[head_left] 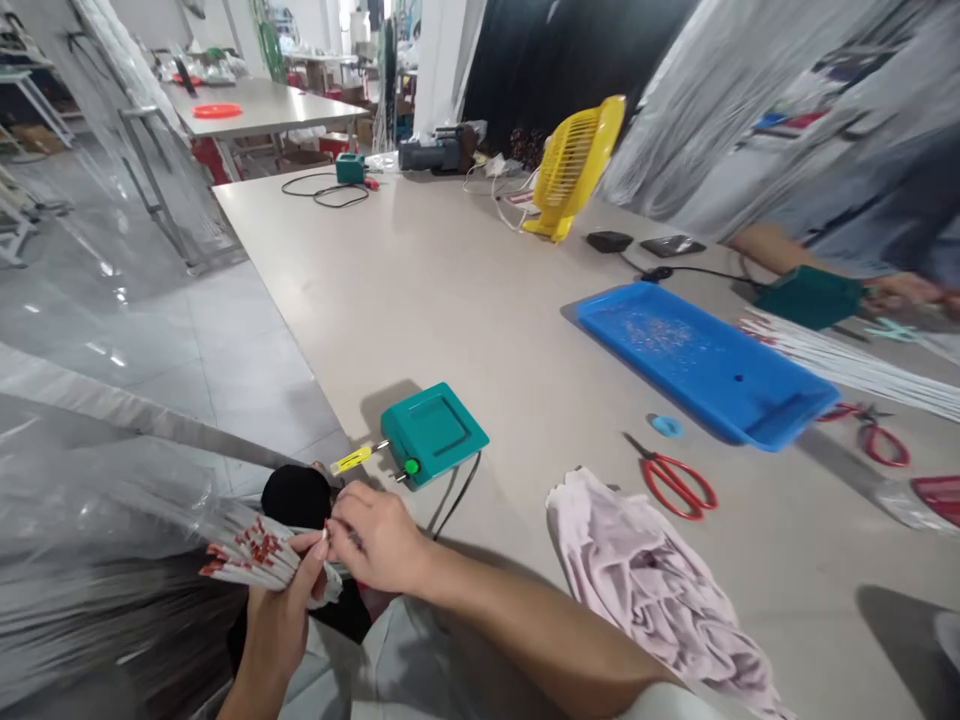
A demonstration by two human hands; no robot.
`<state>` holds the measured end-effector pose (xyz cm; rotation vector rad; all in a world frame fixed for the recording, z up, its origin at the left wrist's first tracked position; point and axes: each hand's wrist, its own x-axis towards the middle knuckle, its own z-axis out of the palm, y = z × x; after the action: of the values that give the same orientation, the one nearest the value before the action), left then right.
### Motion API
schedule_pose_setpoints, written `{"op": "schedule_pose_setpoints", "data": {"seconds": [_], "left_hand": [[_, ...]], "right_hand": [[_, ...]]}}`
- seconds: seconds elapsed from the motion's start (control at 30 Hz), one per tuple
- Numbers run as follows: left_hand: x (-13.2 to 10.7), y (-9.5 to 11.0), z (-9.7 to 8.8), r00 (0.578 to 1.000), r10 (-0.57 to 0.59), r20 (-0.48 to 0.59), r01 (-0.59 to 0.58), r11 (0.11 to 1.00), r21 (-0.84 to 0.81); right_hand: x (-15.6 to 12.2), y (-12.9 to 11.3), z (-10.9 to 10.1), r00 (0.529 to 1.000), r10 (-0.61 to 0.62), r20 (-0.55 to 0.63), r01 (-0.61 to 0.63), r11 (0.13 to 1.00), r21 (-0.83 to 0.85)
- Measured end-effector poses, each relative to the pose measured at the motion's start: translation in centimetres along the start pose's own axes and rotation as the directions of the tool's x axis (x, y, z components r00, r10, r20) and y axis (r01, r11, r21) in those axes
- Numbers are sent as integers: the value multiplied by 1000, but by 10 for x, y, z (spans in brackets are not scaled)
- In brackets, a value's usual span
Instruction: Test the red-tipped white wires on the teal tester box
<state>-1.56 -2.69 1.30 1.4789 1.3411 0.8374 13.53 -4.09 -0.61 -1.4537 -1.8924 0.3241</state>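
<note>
My left hand (289, 595) is closed around a bundle of white wires (259, 565) with red ends, held over my lap beyond the table's left edge. My right hand (382, 540) meets the left thumb with its fingers pinched together. A small white-and-red tip shows between the two hands, but what the right fingers grip is mostly hidden. Just past the right hand, a teal box (435, 430) with a green knob sits on the table. From its side sticks out a metal shaft with a yellow label (352, 459).
To the right lie a pale pink cloth (645, 590), red-handled scissors (679, 485), a blue ring (666, 426) and a blue tray (705, 365) holding small scraps. A yellow fan (574, 170) stands farther back. At far right, a co-worker's hands (907, 290) are near another teal box (810, 297).
</note>
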Motion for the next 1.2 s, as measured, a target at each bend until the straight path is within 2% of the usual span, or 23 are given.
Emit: {"op": "schedule_pose_setpoints", "data": {"seconds": [0.03,0.17,0.3,0.37,0.47,0.57,0.7,0.83,0.9,0.97,1.03,1.1,1.17,1.2], "left_hand": [[-1,-2,-1,998,-52,46,55,996,-68],[-9,-14,-1,985,-175,6,174,978,-116],[-11,-28,0,967,-248,58,250,883,-398],[-10,-32,0,962,-267,58,263,849,-459],[-10,-33,-2,956,-280,90,288,830,-477],[-10,-33,-4,960,-246,133,280,848,-450],[-10,-28,-6,965,-177,194,240,892,-383],[-10,-19,-7,966,-159,203,217,925,-311],[-10,-15,-6,964,-185,190,234,930,-283],[-9,-13,-5,961,-215,177,254,936,-245],[-8,-13,-5,960,-220,172,253,947,-199],[-8,-14,-6,964,-200,174,227,962,-152],[-8,-18,-7,971,-162,178,186,975,-125],[-8,-19,-8,972,-143,187,167,979,-120]], "right_hand": [[0,0,1,999,34,13,-34,999,27],[-4,-1,6,987,127,97,-140,980,140],[-4,1,12,977,166,132,-197,941,276],[-4,0,12,962,252,106,-273,855,442],[-4,-4,11,938,311,154,-338,712,615],[-5,-10,11,948,263,178,-313,684,658],[-7,-10,12,981,166,96,-191,797,573],[-8,-4,9,999,-41,0,40,966,255],[-8,-3,8,986,-165,-3,165,984,63],[-8,-3,6,980,-194,33,195,981,-18],[-7,-7,3,989,-115,89,111,993,47],[-3,-10,-1,988,9,153,-38,981,193],[1,-12,-6,959,121,255,-204,921,332],[3,-12,-9,928,168,333,-299,868,397]]}}
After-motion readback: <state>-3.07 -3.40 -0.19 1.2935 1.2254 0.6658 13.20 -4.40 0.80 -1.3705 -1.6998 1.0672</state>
